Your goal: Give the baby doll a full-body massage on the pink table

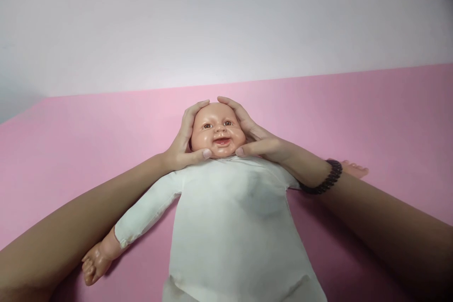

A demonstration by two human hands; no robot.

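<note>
A baby doll (233,217) lies on its back, with a white cloth body and a hard plastic head. My left hand (186,137) is wrapped round one side of the head, fingers along the temple and thumb at the jaw. On the opposite side my right hand (256,134) cups the head the same way, its thumb by the chin. The head is held between both palms. Toward the lower left stretches one white-sleeved doll arm with a plastic hand (97,257). My right forearm hides most of the other doll arm.
Under the doll is a pink surface (371,122), its far edge meeting a pale wall (212,23). A dark coiled band (329,179) circles my right wrist. Plastic doll fingers (356,170) stick out beyond that wrist.
</note>
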